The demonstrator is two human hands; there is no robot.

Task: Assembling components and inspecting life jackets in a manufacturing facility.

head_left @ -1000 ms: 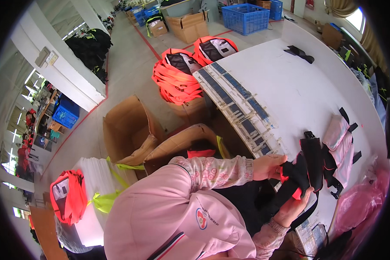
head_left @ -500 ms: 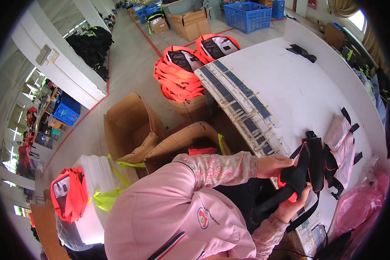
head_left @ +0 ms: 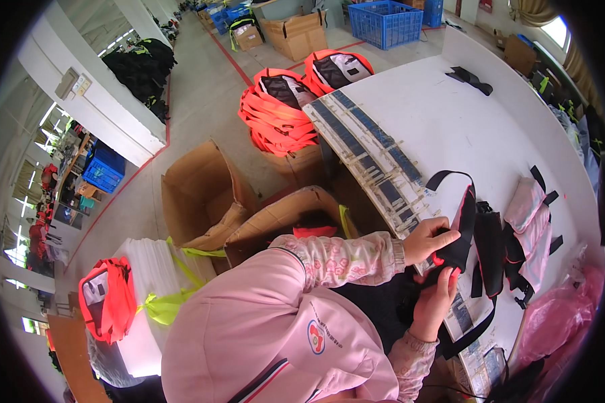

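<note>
Over the near edge of the white table (head_left: 450, 141), both hands hold a black padded strap (head_left: 458, 250) with red edging. My left hand (head_left: 429, 240) is closed on it from the left, thumb and fingers pinching its side. Below, my right hand (head_left: 438, 301) grips the lower end, its thumb pressed near the red part. A loose black webbing end curves from the strap over the table. Right beside it lies another black padded strap (head_left: 489, 252) with red trim. Farther right is a folded pale pink and grey piece (head_left: 528, 218) with black webbing tabs and a buckle.
Two cardboard boxes, an open one (head_left: 205, 195) and one nearer me (head_left: 286, 218), stand left of the table. Stacked orange-red bags (head_left: 275, 117) sit beyond. Pink plastic wrap (head_left: 561, 312) hangs at the right. A black piece (head_left: 469, 80) lies at the far end of the table.
The held strap has been turned and straightened, its loose webbing now curving over the table. My right hand has moved left and up, nearer my left hand.
</note>
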